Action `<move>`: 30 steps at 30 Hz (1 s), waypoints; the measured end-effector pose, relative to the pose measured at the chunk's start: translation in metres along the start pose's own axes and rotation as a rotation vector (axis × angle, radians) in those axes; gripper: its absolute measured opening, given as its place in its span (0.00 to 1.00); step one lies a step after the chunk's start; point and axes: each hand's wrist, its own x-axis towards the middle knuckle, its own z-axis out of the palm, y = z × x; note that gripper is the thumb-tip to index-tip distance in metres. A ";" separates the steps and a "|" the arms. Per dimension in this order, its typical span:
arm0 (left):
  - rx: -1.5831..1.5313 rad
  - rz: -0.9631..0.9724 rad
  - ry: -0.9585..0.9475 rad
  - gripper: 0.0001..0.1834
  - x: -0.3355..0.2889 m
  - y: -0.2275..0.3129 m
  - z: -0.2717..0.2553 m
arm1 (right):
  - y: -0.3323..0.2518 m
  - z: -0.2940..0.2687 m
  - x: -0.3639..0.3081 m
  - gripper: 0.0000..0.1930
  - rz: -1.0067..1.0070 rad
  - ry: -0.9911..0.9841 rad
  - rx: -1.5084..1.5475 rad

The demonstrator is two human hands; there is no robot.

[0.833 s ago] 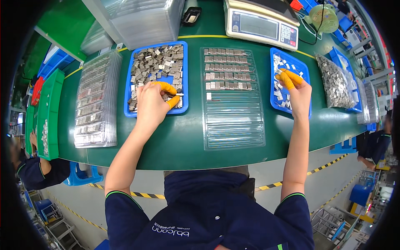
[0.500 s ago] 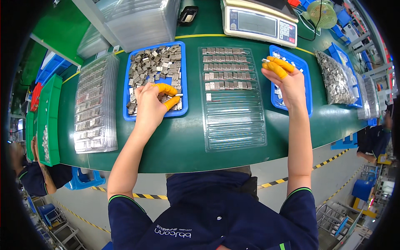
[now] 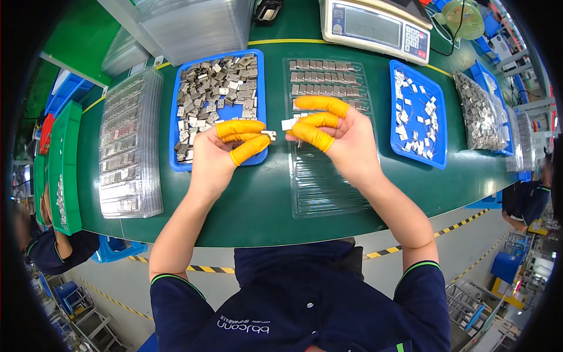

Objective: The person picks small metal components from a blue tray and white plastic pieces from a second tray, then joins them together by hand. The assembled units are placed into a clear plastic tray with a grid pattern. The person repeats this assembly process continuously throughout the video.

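Observation:
Yellow finger covers are on the fingertips of both hands. Between thumb and fingers, my left hand [image 3: 220, 154] pinches a small metal connector shell [image 3: 268, 135] at the right rim of a blue tray [image 3: 174, 141] heaped with similar shells. Just to the right, my right hand [image 3: 346, 138] holds a small white connector piece [image 3: 288, 124] pointing toward that shell, with a narrow gap between the two. Below my right hand lies a clear plastic blister tray [image 3: 328, 196], its far rows filled with metal parts; the hand hides part of those rows.
A second blue tray [image 3: 443, 120] at right holds scattered white pieces with thin leads. Stacked filled blister trays [image 3: 130, 146] and a green bin [image 3: 70, 170] stand at left. A digital scale [image 3: 375, 29] is at the back; a bag of metal parts [image 3: 481, 114] lies far right.
My right hand has moved left from the right blue tray to beside my left hand, bringing a white piece. My left hand has shifted slightly right with the metal shell.

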 end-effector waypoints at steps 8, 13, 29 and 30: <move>-0.041 -0.011 -0.033 0.16 -0.002 -0.005 0.001 | 0.017 0.003 -0.005 0.11 0.011 0.015 -0.038; -0.040 0.017 -0.020 0.14 -0.002 -0.006 0.003 | 0.016 0.006 -0.007 0.10 0.039 0.045 -0.033; 0.085 -0.033 -0.051 0.12 -0.004 0.000 0.005 | 0.011 0.001 -0.005 0.09 0.109 -0.033 -0.045; 0.057 -0.041 -0.082 0.11 -0.004 -0.001 0.004 | 0.012 -0.002 -0.005 0.09 0.085 -0.055 -0.078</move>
